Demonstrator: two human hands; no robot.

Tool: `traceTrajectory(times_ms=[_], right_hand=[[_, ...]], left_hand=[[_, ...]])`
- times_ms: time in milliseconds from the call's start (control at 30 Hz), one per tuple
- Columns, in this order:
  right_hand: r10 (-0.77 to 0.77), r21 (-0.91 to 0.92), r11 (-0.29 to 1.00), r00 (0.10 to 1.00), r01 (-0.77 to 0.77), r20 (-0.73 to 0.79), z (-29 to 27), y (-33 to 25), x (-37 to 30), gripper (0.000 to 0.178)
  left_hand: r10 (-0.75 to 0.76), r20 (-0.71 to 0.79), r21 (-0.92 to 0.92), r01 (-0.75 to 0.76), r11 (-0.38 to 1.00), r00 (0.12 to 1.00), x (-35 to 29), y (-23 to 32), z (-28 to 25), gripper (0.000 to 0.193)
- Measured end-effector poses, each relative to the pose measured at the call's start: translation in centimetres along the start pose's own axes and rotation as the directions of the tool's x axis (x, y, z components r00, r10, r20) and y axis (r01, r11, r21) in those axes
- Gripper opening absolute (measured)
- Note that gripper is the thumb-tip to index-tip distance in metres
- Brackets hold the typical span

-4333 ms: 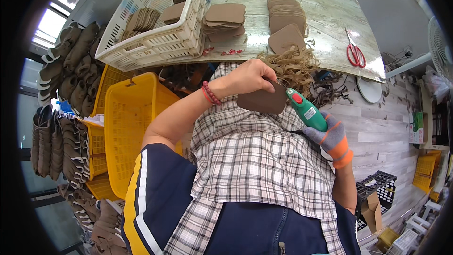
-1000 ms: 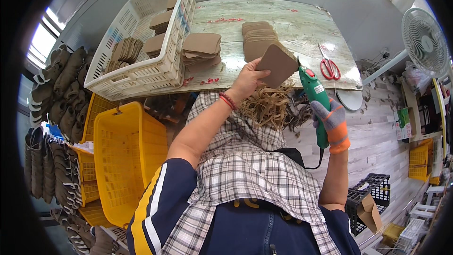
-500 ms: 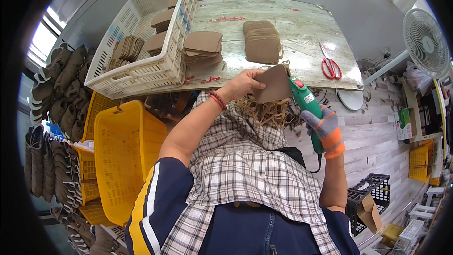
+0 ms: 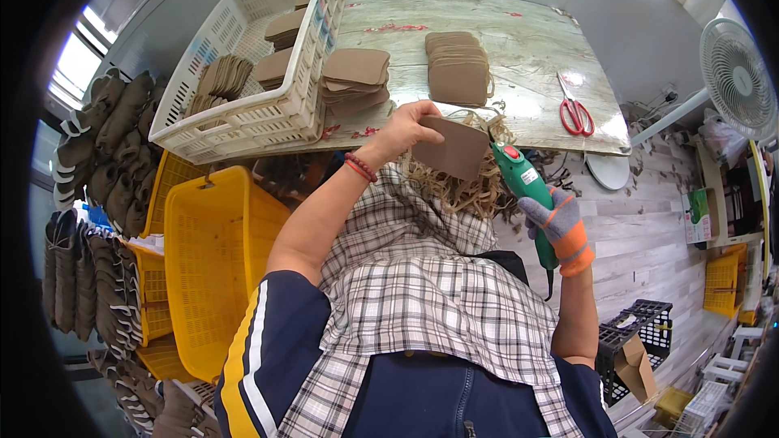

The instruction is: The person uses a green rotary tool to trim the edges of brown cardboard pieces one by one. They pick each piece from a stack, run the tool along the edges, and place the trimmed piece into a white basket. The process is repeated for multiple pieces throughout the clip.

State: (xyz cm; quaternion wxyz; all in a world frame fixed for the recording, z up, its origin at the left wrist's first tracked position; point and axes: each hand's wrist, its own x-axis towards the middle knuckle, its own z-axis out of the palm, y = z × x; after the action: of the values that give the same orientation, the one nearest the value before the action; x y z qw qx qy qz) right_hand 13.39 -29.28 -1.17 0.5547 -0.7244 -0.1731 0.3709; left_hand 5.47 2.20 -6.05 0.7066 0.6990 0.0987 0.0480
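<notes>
My bare left hand (image 4: 407,135) pinches a brown, rounded fabric piece (image 4: 454,150) by its left edge, in front of the table's near edge. In my gloved right hand (image 4: 558,229) is a green handheld electric cutter (image 4: 526,182) with a red button, its head at the piece's right edge. A cord hangs from its lower end. Behind and below the piece lies a tangle of thin tan offcut strips (image 4: 466,186). On the table a neat stack of brown pieces (image 4: 457,73) stands beyond my hands, with a looser stack (image 4: 355,77) to its left.
A white crate (image 4: 243,118) holding more brown pieces stands at the table's left. Red-handled scissors (image 4: 576,116) lie on the right of the table (image 4: 535,57). A yellow basket (image 4: 207,276) is by my left arm; a fan (image 4: 738,77) stands far right.
The fabric piece has shifted left and turned in my left hand. The cutter's head has come slightly down and left, and more loose strip shows near it.
</notes>
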Motion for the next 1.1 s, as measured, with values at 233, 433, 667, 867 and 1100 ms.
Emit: traceTrajectory(times_ms=[233, 433, 667, 867, 1100], right_hand=[[0.011, -0.009, 1.000, 1.000, -0.011, 0.009, 0.5, 0.3, -0.3, 0.034], [0.010, -0.048, 0.999, 0.999, -0.008, 0.040, 0.4, 0.8, -0.2, 0.037], [0.008, -0.061, 0.998, 0.998, -0.005, 0.059, 0.8, 1.1, -0.1, 0.040], [0.013, -0.050, 0.999, 0.997, -0.010, 0.070, 1.3, 1.1, 0.1, 0.038], [-0.001, -0.021, 1.000, 0.996, 0.003, 0.086, 2.0, 0.1, 0.2, 0.034]], left_hand=[[0.010, -0.116, -0.278, -0.043, 0.960, 0.993, -0.7, 0.1, 0.4, 0.017], [-0.020, -0.069, -0.314, -0.003, 0.949, 0.997, -0.8, 0.2, 0.6, 0.018], [-0.061, -0.027, -0.218, 0.054, 0.975, 0.998, -0.6, 0.0, 1.0, 0.019], [-0.105, 0.079, -0.164, 0.117, 0.980, 0.991, -0.7, 0.1, 1.5, 0.018], [-0.144, 0.280, -0.050, 0.164, 0.985, 0.949, -0.3, 0.5, 1.7, 0.017]])
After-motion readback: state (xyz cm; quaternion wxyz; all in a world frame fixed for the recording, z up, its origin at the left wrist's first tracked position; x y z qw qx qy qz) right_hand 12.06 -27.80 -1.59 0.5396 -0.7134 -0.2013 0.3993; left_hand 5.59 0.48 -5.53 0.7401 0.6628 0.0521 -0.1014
